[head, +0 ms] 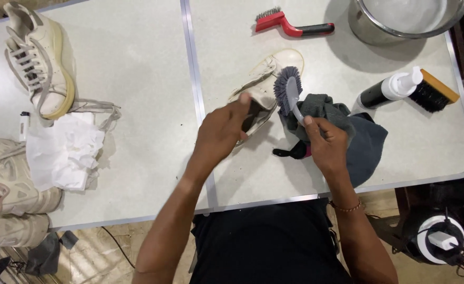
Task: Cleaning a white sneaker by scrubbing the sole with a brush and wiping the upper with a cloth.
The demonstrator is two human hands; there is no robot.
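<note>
Near the tabletop's (137, 173) front edge, the white shoe (261, 87) is pinned at its collar by the left hand (222, 131), fingers curled closed. Just right, the right hand (326, 142) grips a grey brush (289, 92), bristles touching the shoe. Beyond lies a red brush (292, 24). The shoe looks light and pliable, best held by its sole.

Cream shoe (263, 79); grey-purple brush (288, 87); red-black wire brush (289, 25); dark grey cloth (366, 147).
</note>
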